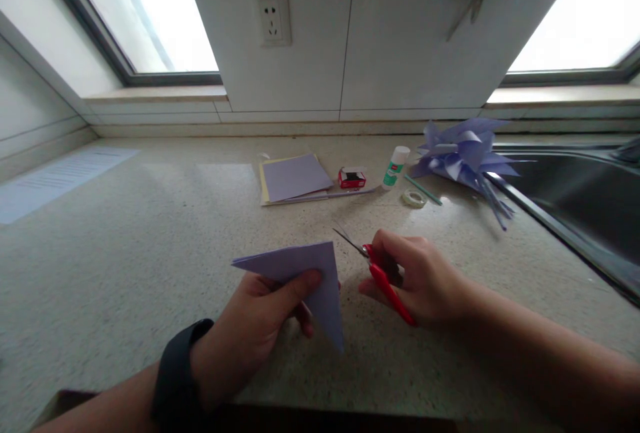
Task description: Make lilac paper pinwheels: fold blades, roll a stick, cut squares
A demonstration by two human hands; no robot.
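Note:
My left hand (273, 306), with a black band on its wrist, pinches a folded sheet of purple paper (323, 293) between thumb and fingers. The paper forms a triangle, its layers showing along the upper left edge. In my right hand (420, 273) is a pair of scissors (385, 286) with red handles. Their blades are slightly parted and point up and left, just right of the paper's top corner without touching it. Both hands are above the front part of the speckled counter (165, 273).
Farther back lie a stack of purple paper (297, 176), a small red box (352, 178), a glue stick (395, 167), a tape roll (414, 199) and a thin green stick (423, 190). Purple paper flowers (465, 153) rest beside the sink (580, 186). A printed sheet (60, 179) is far left.

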